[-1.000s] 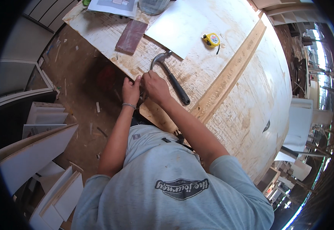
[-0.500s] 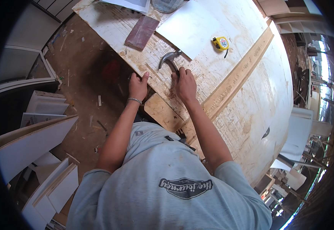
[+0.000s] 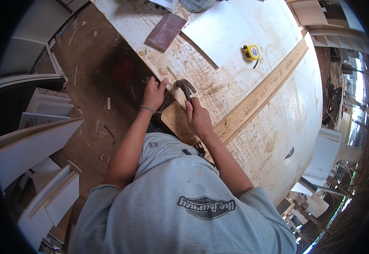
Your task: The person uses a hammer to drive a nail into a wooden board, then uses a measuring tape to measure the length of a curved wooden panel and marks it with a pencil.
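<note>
A hammer [image 3: 186, 89] stands poised at the table's left edge, its dark head over the worktop [image 3: 260, 148] and its claw turned to the right. The person's right hand [image 3: 199, 118] is clamped around the handle, just below the head. Just beside it, the left hand [image 3: 154, 94], with a bracelet [image 3: 147, 109] at the wrist, is at the same edge, thumb raised near the hammer's head; whether its fingers close on anything, one cannot tell, the spot being too small.

Below the edge, near the person's waist, sits a brown board [image 3: 179, 123]. To the right, a long plank [image 3: 265, 94] runs diagonally across the worktop. Farther up lie a yellow tape measure [image 3: 251, 52], a white panel [image 3: 219, 33] and a dark red block [image 3: 166, 31], the last 2 near each other. At left, boards [image 3: 38, 135] lean above a littered floor [image 3: 87, 91]. The person wears a pale blue shirt [image 3: 184, 178].
</note>
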Action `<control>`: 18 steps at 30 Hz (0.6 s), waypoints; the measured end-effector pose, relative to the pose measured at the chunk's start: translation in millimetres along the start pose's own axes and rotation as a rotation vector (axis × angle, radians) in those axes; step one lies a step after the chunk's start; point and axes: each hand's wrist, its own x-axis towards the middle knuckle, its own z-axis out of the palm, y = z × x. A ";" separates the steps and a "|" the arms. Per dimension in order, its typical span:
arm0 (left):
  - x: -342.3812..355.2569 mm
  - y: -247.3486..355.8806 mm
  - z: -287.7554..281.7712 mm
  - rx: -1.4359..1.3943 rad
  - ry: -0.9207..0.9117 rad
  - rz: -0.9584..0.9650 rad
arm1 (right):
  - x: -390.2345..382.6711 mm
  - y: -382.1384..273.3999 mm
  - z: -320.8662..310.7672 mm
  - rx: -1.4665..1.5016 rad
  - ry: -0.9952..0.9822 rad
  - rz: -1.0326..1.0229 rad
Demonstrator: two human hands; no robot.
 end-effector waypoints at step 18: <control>10.5 -22.3 -1.7 -0.109 -0.043 0.024 | 68.1 -37.2 18.0 -0.244 0.385 -0.524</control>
